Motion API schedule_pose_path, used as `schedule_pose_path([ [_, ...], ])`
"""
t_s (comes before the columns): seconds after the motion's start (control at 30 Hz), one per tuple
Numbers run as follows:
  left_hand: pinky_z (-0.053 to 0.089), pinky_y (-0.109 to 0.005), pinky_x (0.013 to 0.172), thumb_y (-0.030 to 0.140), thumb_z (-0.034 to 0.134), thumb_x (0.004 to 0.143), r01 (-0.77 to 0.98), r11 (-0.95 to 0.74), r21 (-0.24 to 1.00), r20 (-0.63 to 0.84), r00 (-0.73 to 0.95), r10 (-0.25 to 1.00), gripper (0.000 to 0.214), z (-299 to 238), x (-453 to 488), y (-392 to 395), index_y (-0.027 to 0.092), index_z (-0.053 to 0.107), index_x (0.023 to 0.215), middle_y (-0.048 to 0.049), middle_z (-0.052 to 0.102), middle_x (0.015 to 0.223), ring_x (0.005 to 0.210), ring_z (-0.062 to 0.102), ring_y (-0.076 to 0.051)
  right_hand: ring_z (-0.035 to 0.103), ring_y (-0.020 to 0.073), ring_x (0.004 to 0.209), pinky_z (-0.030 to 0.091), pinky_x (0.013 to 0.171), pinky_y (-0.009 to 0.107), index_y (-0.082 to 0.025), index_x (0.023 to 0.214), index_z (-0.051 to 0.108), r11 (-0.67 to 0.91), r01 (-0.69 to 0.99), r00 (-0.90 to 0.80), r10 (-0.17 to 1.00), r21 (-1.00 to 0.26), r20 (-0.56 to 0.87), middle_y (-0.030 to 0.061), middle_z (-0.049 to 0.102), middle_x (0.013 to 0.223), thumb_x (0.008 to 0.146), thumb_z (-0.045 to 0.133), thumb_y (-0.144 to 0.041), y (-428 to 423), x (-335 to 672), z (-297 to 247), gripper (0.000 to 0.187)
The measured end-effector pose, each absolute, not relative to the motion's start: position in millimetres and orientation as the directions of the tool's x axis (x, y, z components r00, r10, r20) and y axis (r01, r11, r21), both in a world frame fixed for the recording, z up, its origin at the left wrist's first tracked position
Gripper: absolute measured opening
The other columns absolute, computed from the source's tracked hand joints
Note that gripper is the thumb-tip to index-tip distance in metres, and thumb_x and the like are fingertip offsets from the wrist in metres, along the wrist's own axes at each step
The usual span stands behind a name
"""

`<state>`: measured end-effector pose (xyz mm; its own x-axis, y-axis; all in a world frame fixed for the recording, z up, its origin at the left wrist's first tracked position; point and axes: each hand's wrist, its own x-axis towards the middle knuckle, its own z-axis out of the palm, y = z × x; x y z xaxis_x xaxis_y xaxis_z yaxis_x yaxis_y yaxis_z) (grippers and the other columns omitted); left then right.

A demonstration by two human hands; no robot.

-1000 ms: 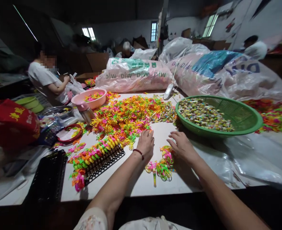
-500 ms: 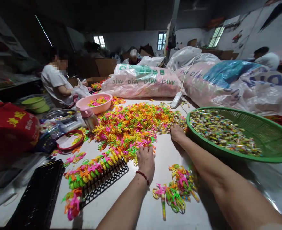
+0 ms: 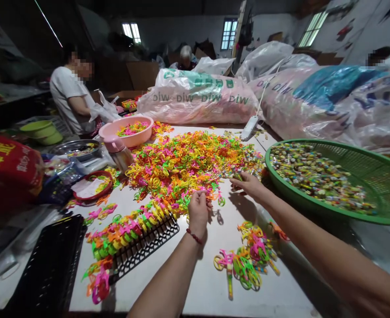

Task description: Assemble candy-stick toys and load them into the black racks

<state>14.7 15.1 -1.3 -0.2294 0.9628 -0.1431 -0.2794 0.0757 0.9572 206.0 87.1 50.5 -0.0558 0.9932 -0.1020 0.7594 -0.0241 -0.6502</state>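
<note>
Grn bskt (image 3: 385, 176): sm. tubes (image 3: 321, 172)

Left hand (image 3: 198, 208) with fingertips hidden behind its knuckles, small piece (image 3: 237, 176) at right hand (image 3: 250, 185) too blurred to tell, green basket (image 3: 385, 176) toward the surface's (image 3: 206, 291) right edge and red bag (image 3: 9, 172) toward its left cut off, rightmost person (image 3: 382, 53) mostly hidden behind sacks (image 3: 314, 104).

From here, bare surface (image 3: 201, 291) runs in from its near edge between black rack (image 3: 145, 245) and small toy pile (image 3: 244, 265) (left forearm (image 3: 171, 280) above) until the large heap (image 3: 181, 159) blocks.
</note>
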Motion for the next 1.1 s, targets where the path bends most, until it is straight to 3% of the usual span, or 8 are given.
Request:
schedule_pose_path([
  [0.07,0.041,-0.020,0.051,0.035,0.062,0.079,-0.540,0.133,0.831,-0.236,-0.125,0.964,0.022,3,12,17,0.018,0.053,0.091,0.0019,0.057,0.068,0.054,0.056,-0.009,0.069,0.0156,0.078,0.051,0.056,0.021,-0.020,0.094,0.053,-0.211,0.367,-0.065,0.966,-0.906,-0.251,0.0047,0.069,0.088,0.089,0.059,-0.035,64,201,60,0.017],
  [0.1,0.044,-0.021,0.054,0.032,0.066,0.076,-0.619,0.137,0.774,-0.239,-0.085,0.967,0.025,6,11,16,0.018,0.052,0.092,0.0013,0.058,0.073,0.057,0.059,-0.009,0.070,0.0154,0.078,0.053,0.056,0.020,-0.020,0.094,0.053,-0.315,0.135,-0.084,0.941,-0.940,-0.327,0.0044,0.069,0.087,0.085,0.065,-0.031,52,199,64,0.018],
  [0.17,0.050,-0.023,0.063,0.025,0.070,0.071,-0.705,0.139,0.696,-0.217,-0.022,0.976,0.033,13,8,13,0.018,0.052,0.098,0.0003,0.061,0.083,0.065,0.064,-0.010,0.070,0.0149,0.077,0.057,0.059,0.021,-0.019,0.093,0.055,-0.435,-0.181,-0.129,0.900,-0.882,-0.417,0.0042,0.070,0.084,0.078,0.072,-0.022,26,195,70,0.023],
  [0.3,0.053,-0.028,0.078,0.007,0.065,0.066,-0.718,0.256,0.647,-0.206,0.159,0.966,0.045,28,5,2,0.021,0.052,0.107,-0.0004,0.062,0.090,0.078,0.067,-0.012,0.071,0.0136,0.078,0.058,0.061,0.018,-0.017,0.092,0.061,-0.440,-0.406,-0.189,0.898,-0.801,-0.397,0.0041,0.071,0.084,0.073,0.077,-0.015,-19,190,73,0.025],
  [0.47,0.054,-0.030,0.080,-0.004,0.059,0.059,-0.725,0.408,0.554,-0.341,0.250,0.906,0.037,37,1,-15,0.020,0.054,0.087,-0.0004,0.063,0.081,0.082,0.067,-0.014,0.070,0.0125,0.073,0.057,0.058,0.017,-0.017,0.089,0.063,-0.434,-0.443,-0.187,0.901,-0.785,-0.392,0.0015,0.069,0.080,0.068,0.082,-0.018,-53,179,71,0.028],
  [0.7,0.050,-0.022,0.061,0.025,0.081,0.065,-0.669,0.376,0.641,-0.326,0.207,0.923,0.031,47,-26,-59,0.015,0.056,0.081,0.0017,0.060,0.070,0.062,0.060,-0.009,0.066,0.0103,0.069,0.048,0.051,0.015,-0.017,0.091,0.065,-0.402,-0.343,-0.250,0.910,-0.849,-0.331,0.0008,0.067,0.077,0.068,0.082,-0.031,-84,151,72,0.032],
  [0.83,0.037,-0.016,0.048,0.029,0.081,0.065,-0.602,0.338,0.723,-0.312,0.153,0.938,0.034,55,-40,-90,0.014,0.053,0.077,0.0045,0.053,0.061,0.050,0.048,-0.004,0.058,0.0068,0.056,0.040,0.045,0.016,-0.019,0.090,0.065,-0.332,-0.255,-0.228,0.933,-0.908,-0.278,-0.0033,0.062,0.073,0.067,0.082,-0.039,-109,131,63,0.034],
  [1.1,0.032,-0.016,0.046,0.035,0.077,0.069,-0.596,0.411,0.690,-0.328,0.249,0.911,0.038,63,-35,-140,0.017,0.048,0.084,0.0048,0.051,0.066,0.052,0.047,-0.005,0.038,0.0055,0.041,0.025,0.039,0.020,-0.020,0.079,0.058,-0.220,-0.068,-0.221,0.955,-0.973,-0.200,-0.0064,0.052,0.055,0.076,0.069,-0.055,-148,113,43,0.037],
])
